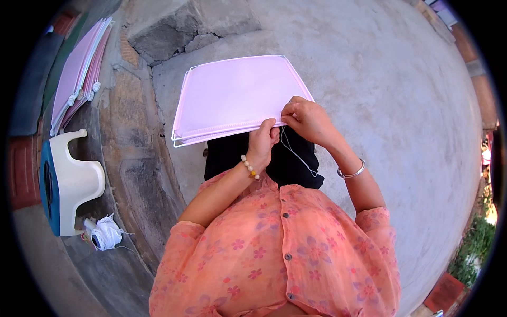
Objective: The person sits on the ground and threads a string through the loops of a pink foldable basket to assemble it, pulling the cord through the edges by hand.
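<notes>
A pink fabric panel [237, 95] with a thin white wire frame lies across my lap, its near edge toward me. My left hand [262, 141] is closed on that near edge, thumb on top. Just right of it, my right hand [307, 120] is closed in a pinch at the panel's near right corner. What lies between those fingertips is too small to make out. A white thread [297, 154] hangs from the edge below the fingertips and loops over my dark trousers.
At the left, several similar pink panels [79, 74] lean in a stack. Below them a white and blue plastic stool [79, 179] lies on its side, near a bundle of white thread [107, 233]. A broken concrete block [169, 29] sits beyond my lap on the concrete floor [391, 105].
</notes>
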The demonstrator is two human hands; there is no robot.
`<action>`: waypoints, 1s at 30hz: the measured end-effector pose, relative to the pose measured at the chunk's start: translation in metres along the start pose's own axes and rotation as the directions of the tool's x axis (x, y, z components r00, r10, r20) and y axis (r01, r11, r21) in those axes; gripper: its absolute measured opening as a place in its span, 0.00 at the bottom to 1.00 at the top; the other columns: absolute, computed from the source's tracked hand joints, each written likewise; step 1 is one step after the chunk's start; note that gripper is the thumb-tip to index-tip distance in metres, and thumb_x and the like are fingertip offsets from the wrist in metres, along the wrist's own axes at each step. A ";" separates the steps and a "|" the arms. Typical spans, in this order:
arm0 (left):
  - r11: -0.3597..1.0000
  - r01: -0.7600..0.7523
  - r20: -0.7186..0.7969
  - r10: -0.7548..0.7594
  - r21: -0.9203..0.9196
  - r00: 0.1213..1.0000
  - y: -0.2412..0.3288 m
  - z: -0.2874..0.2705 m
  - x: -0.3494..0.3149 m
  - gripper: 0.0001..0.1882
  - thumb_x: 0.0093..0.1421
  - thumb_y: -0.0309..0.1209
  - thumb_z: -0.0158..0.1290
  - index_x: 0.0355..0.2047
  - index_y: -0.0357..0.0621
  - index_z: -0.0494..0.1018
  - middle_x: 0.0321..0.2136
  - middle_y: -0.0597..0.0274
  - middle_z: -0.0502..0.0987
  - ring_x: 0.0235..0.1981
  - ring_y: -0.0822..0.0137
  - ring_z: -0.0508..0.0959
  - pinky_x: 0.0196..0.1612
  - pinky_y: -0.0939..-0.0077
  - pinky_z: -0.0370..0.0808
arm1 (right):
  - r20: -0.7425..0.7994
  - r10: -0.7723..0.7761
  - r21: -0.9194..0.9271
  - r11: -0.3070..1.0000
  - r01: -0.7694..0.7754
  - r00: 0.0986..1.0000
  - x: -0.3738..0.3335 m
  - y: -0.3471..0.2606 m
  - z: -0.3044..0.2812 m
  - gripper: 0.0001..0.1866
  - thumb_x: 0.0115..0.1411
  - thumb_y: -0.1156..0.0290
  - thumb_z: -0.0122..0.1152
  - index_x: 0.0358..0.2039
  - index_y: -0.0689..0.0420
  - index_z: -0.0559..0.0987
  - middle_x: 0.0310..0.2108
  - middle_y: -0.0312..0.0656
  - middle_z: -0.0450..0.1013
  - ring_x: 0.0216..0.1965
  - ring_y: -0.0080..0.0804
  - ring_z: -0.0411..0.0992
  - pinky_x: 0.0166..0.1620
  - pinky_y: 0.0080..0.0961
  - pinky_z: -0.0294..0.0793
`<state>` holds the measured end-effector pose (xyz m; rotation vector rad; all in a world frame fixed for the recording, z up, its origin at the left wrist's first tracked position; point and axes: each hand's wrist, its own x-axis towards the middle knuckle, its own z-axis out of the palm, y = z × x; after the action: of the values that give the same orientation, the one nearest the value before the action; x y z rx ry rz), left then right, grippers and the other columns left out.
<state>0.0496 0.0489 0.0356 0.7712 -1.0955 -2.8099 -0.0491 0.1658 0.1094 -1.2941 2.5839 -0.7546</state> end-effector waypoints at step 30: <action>0.991 0.004 0.023 0.000 -0.137 1.000 0.000 0.039 0.009 0.07 0.58 0.30 0.47 0.23 0.44 0.64 0.16 0.63 0.67 0.15 0.74 0.64 0.23 0.78 0.63 | -0.482 -0.065 0.597 0.706 0.382 0.874 -0.091 -0.058 -0.200 0.10 0.67 0.68 0.39 0.34 0.59 0.67 0.15 0.31 0.56 0.12 0.17 0.62 0.17 0.10 0.61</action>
<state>0.0239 0.0712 0.0561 0.7293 -0.8925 -2.8658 -0.0225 0.2818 0.3033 -1.2889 2.0199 -2.0108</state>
